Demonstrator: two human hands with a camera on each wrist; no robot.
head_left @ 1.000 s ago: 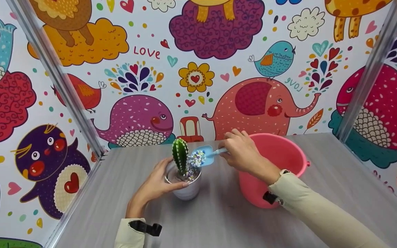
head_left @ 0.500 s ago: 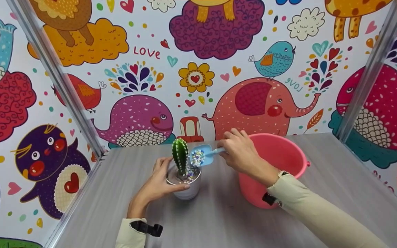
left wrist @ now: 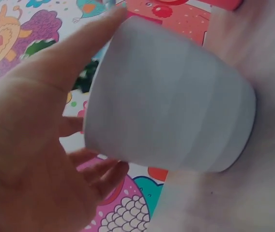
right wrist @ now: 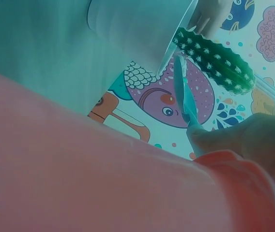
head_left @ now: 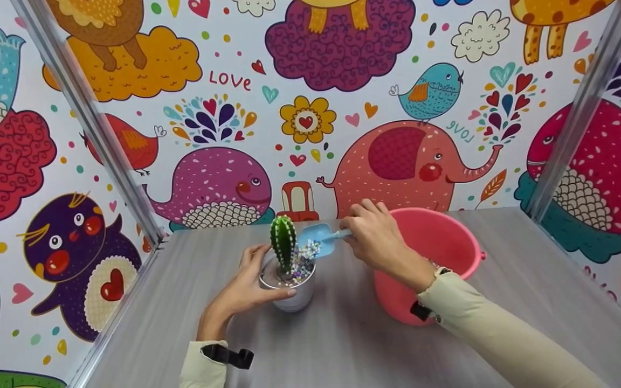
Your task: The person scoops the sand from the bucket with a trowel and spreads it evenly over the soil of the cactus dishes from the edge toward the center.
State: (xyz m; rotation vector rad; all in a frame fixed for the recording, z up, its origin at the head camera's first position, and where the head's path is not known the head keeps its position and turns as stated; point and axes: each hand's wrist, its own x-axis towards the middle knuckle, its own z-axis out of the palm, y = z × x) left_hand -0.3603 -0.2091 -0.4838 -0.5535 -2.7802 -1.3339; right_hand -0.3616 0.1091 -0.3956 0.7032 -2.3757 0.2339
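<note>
A green cactus [head_left: 283,245] stands upright in a white flowerpot [head_left: 295,298] on the table. My left hand [head_left: 246,287] grips the pot near its rim, thumb at the front and fingers round the far left side. In the left wrist view the pot [left wrist: 171,96] fills the middle, its base toward the tabletop. My right hand [head_left: 373,235] holds the handle of a small light-blue shovel [head_left: 328,245], its blade tipped down over the right side of the rim. Small multicoloured pebbles [head_left: 310,249] lie on the blade's lower end, and more surround the cactus base.
A pink bucket [head_left: 450,231] stands on the grey table [head_left: 343,350] just right of the pot, beneath my right forearm. Its wall [right wrist: 89,169] crosses the lower right wrist view. Metal posts [head_left: 100,129] and printed cartoon walls enclose the table.
The pebbles on the shovel have slid toward the pot, baring more of the blade, which now tilts more. My left hand keeps its grip on the pot.
</note>
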